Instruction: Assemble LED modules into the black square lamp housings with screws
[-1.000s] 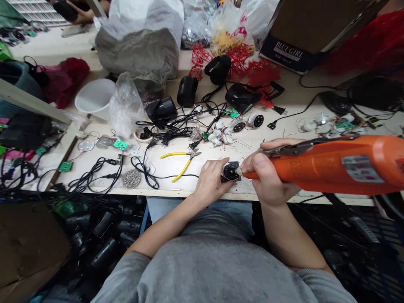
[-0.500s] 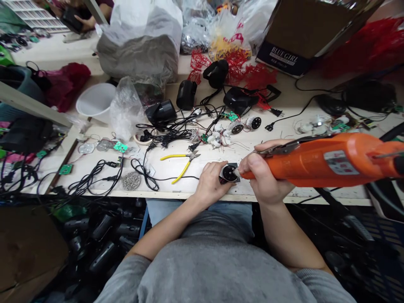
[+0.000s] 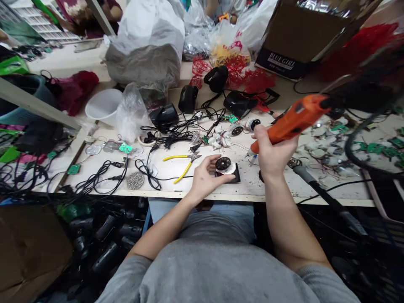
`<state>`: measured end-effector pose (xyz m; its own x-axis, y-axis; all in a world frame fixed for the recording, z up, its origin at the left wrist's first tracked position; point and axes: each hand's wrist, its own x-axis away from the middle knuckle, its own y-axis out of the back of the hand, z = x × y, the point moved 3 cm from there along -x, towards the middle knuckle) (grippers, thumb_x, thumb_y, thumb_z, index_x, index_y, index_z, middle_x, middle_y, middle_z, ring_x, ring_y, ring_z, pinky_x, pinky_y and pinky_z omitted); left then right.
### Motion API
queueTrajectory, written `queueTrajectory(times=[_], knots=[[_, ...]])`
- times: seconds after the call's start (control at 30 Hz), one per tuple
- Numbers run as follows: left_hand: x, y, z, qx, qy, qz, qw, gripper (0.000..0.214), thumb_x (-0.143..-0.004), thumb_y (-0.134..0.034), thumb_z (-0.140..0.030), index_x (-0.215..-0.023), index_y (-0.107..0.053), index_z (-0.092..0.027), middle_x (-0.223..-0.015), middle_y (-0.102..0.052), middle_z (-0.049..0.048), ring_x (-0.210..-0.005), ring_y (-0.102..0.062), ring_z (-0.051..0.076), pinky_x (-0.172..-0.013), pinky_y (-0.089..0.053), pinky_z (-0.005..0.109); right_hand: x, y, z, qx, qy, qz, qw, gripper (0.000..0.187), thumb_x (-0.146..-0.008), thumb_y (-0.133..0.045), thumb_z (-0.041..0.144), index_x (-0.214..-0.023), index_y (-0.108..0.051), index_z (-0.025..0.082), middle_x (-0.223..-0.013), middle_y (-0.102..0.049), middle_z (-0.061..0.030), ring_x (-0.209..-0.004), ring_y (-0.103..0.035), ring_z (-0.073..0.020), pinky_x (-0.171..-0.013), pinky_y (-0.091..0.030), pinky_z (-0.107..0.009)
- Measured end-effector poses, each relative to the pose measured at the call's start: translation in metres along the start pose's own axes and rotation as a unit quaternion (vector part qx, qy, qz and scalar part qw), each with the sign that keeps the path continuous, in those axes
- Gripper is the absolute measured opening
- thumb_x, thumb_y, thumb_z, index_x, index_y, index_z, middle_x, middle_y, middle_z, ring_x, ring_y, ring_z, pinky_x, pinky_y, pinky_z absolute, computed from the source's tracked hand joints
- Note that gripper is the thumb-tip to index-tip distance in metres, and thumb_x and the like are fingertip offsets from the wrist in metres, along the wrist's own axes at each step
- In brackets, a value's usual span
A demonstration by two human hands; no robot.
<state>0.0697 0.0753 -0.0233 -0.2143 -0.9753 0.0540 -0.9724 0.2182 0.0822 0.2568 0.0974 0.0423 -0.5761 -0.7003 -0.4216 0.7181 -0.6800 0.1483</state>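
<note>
My right hand (image 3: 274, 153) is wrapped round an orange electric screwdriver (image 3: 293, 120), whose tip points down and left over the bench, apart from the part at my left hand. Between the thumb and fingers of my left hand (image 3: 208, 174) is a small white round part with a black perforated disc (image 3: 224, 164) on top. Under it lies a flat black square piece (image 3: 235, 173). Yellow-handled cutting pliers (image 3: 186, 166) lie spread on the bench to the left. A round tray of small screws (image 3: 135, 180) sits farther left, near the front edge.
Black power cords (image 3: 172, 134) and black housings (image 3: 164, 114) lie behind the pliers. White round parts and green boards (image 3: 328, 143) cover the right side, near a soldering iron (image 3: 312, 185). A cardboard box (image 3: 280, 46) stands at the back. Another person (image 3: 107, 12) is at upper left.
My right hand has lifted the screwdriver off the disc and swung it up and away. My left hand's fingers have loosened from over the part, which now shows tilted.
</note>
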Motion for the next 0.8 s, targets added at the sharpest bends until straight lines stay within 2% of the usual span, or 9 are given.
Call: queueTrajectory(times=[0.1, 0.2, 0.3, 0.37, 0.4, 0.5, 0.63, 0.7, 0.8], knots=[[-0.007, 0.014, -0.006, 0.164, 0.079, 0.033, 0.983, 0.075, -0.057, -0.093, -0.041, -0.121, -0.061, -0.017, -0.114, -0.070, 0.0099, -0.086, -0.073, 0.020, -0.082, -0.060, 0.037, 0.001, 0.017, -0.013, 0.172, -0.017, 0.051, 0.984, 0.054, -0.075, -0.076, 0.044, -0.120, -0.060, 0.018, -0.099, -0.071, -0.0102, -0.091, -0.070, -0.0319, -0.093, -0.054, -0.056], [-0.010, 0.027, -0.018, 0.210, 0.110, 0.063, 0.970, 0.078, -0.054, -0.095, -0.037, -0.122, -0.062, -0.017, -0.100, -0.072, 0.0070, -0.075, -0.072, 0.018, -0.073, -0.061, 0.033, 0.019, 0.035, -0.001, 0.265, 0.032, 0.123, 0.956, 0.068, -0.077, -0.077, 0.046, -0.136, -0.058, 0.019, -0.121, -0.065, -0.0186, -0.114, -0.064, -0.0414, -0.103, -0.047, -0.065], [-0.009, 0.031, -0.035, 0.198, 0.110, 0.130, 0.965, 0.081, -0.056, -0.095, -0.031, -0.128, -0.061, -0.018, -0.087, -0.071, 0.0044, -0.077, -0.072, 0.018, -0.069, -0.059, 0.029, 0.044, 0.031, 0.026, 0.155, 0.084, 0.282, 0.943, 0.087, -0.075, -0.080, 0.053, -0.151, -0.044, 0.029, -0.143, -0.055, -0.0148, -0.130, -0.056, -0.0381, -0.103, -0.053, -0.058], [-0.006, 0.031, -0.049, 0.178, 0.101, 0.178, 0.962, 0.086, -0.059, -0.094, -0.030, -0.135, -0.057, -0.019, -0.089, -0.072, 0.0045, -0.077, -0.072, 0.018, -0.071, -0.058, 0.030, 0.057, 0.019, 0.042, 0.077, 0.079, 0.373, 0.921, 0.096, -0.073, -0.083, 0.051, -0.154, -0.038, 0.031, -0.140, -0.060, -0.0112, -0.124, -0.062, -0.0335, -0.097, -0.058, -0.052], [-0.005, 0.033, -0.056, 0.163, 0.091, 0.194, 0.963, 0.089, -0.060, -0.093, -0.031, -0.139, -0.054, -0.020, -0.091, -0.072, 0.0048, -0.078, -0.072, 0.018, -0.073, -0.058, 0.031, 0.060, 0.013, 0.048, 0.058, 0.072, 0.386, 0.918, 0.094, -0.074, -0.083, 0.048, -0.154, -0.038, 0.030, -0.133, -0.065, -0.0100, -0.118, -0.066, -0.0310, -0.094, -0.060, -0.050], [-0.004, 0.052, -0.077, 0.094, 0.037, 0.210, 0.972, 0.095, -0.064, -0.092, -0.035, -0.146, -0.046, -0.021, -0.101, -0.073, 0.0078, -0.091, -0.073, 0.022, -0.083, -0.057, 0.036, 0.061, -0.005, 0.062, 0.032, 0.067, 0.338, 0.938, 0.077, -0.079, -0.079, 0.037, -0.148, -0.046, 0.027, -0.111, -0.073, -0.0068, -0.101, -0.071, -0.0252, -0.090, -0.061, -0.045], [-0.003, 0.108, -0.091, -0.090, -0.058, 0.218, 0.970, 0.083, -0.073, -0.084, -0.048, -0.144, -0.050, -0.023, -0.130, -0.067, 0.0131, -0.112, -0.068, 0.026, -0.096, -0.054, 0.041, 0.057, -0.021, 0.075, -0.038, 0.049, 0.303, 0.951, 0.077, -0.074, -0.083, 0.031, -0.143, -0.051, 0.029, -0.110, -0.072, -0.0044, -0.107, -0.071, -0.0250, -0.093, -0.062, -0.044], [0.000, 0.134, -0.084, -0.245, -0.084, 0.217, 0.941, 0.073, -0.072, -0.084, -0.048, -0.135, -0.059, -0.021, -0.137, -0.063, 0.0126, -0.121, -0.062, 0.029, -0.102, -0.050, 0.043, 0.053, -0.023, 0.084, -0.073, 0.040, 0.286, 0.955, 0.075, -0.074, -0.084, 0.028, -0.142, -0.052, 0.029, -0.111, -0.071, -0.0046, -0.113, -0.069, -0.0259, -0.098, -0.060, -0.046], [0.007, 0.153, -0.057, -0.446, -0.052, 0.206, 0.869, 0.068, -0.067, -0.088, -0.038, -0.128, -0.064, -0.021, -0.133, -0.066, 0.0107, -0.122, -0.059, 0.029, -0.105, -0.046, 0.042, 0.047, -0.021, 0.103, -0.107, 0.047, 0.256, 0.959, 0.072, -0.076, -0.083, 0.025, -0.141, -0.053, 0.032, -0.116, -0.070, -0.0051, -0.120, -0.067, -0.0267, -0.105, -0.057, -0.049]])
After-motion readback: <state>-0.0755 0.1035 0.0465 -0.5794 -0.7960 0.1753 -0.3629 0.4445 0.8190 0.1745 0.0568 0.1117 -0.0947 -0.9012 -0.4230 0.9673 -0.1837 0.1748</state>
